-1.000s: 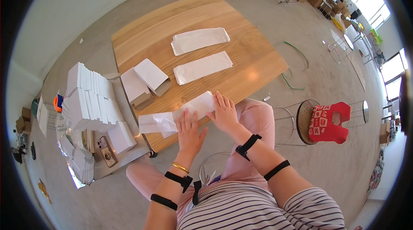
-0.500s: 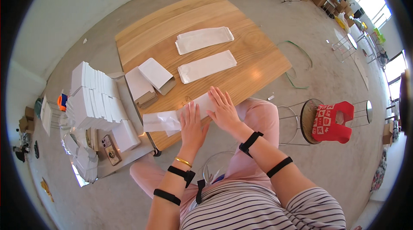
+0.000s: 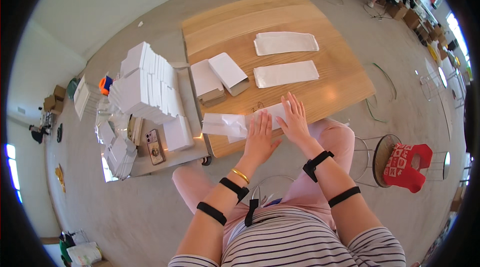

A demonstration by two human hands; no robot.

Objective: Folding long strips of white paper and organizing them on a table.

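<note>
We rest our left hand [image 3: 260, 142] and right hand [image 3: 296, 125] palm-down, outstretched and gripping nothing, on a white strip [image 3: 222, 124] by the worktop's [image 3: 345, 74] near edge, with a flat white stack [image 3: 286, 74] lying beyond it.

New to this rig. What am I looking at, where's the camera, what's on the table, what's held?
No robot here: just a person's bare hands, seen from a fisheye camera worn on their head, looking down. That lens bends straight edges.

The left hand and right hand lie flat on a white strip at the wooden table's near edge; neither seems to grip it.

Beyond are a nearer white bundle and a farther white bundle, with two overlapping white boxes to their left. A side table holds stacked white pieces and a phone.
</note>
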